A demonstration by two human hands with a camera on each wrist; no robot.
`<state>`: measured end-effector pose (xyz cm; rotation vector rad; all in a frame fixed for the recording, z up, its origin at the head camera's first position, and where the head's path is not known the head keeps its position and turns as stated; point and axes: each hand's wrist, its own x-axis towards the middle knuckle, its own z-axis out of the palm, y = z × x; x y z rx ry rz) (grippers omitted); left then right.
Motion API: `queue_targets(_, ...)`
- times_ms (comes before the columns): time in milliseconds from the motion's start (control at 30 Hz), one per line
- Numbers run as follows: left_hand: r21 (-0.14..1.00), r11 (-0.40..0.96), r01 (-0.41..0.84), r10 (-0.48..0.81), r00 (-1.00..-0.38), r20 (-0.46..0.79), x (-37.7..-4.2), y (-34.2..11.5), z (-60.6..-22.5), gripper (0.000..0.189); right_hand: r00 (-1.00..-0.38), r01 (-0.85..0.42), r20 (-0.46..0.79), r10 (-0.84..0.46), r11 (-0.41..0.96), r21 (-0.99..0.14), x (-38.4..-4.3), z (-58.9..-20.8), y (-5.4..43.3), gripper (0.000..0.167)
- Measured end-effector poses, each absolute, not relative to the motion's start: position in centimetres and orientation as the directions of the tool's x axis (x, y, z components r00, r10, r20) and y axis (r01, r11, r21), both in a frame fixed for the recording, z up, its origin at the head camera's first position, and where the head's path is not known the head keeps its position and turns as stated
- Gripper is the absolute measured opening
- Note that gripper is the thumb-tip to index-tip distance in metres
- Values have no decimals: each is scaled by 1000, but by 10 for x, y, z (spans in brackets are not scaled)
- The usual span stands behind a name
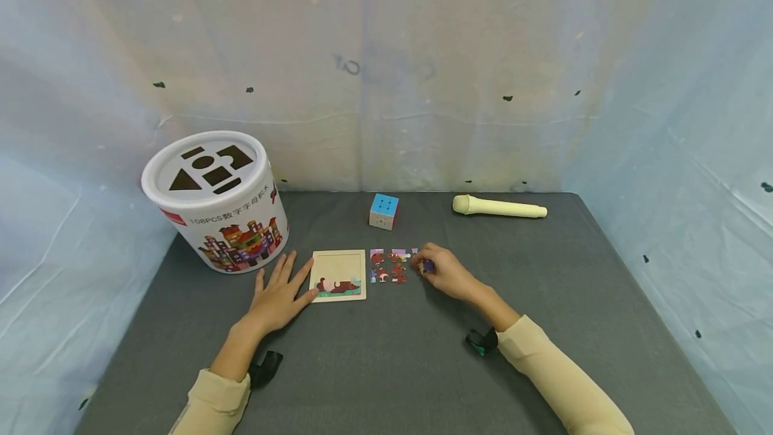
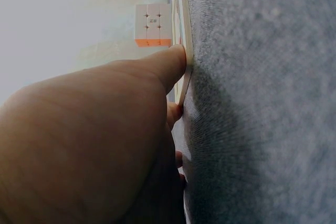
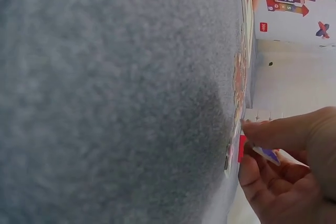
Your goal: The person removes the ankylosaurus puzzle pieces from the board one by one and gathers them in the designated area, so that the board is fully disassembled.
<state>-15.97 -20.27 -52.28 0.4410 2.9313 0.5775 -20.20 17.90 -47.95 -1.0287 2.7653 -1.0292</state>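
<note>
Pale sheeting (image 1: pixel 423 52) behind and beside grey table (image 1: pixel 386 368). My left hand (image 1: pixel 276 299) spread, fingers straight; my right hand (image 1: pixel 447 272) curled, pinching. Tray (image 1: pixel 338 267) touches my left thumb and forefinger. Loose pieces (image 1: pixel 398 274) just right of tray. Purple piece (image 3: pixel 266 155) between right thumb and fingers.

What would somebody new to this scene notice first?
Probably the big white cylindrical tub, back left on the dark grey table. Next, just right of centre, the right hand pinching a small purple puzzle piece. The blue-topped puzzle cube stands out too, behind the loose colourful jigsaw pieces.
</note>
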Motion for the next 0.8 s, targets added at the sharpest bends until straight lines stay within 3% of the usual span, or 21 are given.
queue_targets(800, 413, 867, 280, 320, -947, -31, -157, -204, -521, 76, -815, -457, 121, -567, 499, -736, -200, -488, 183, 27)
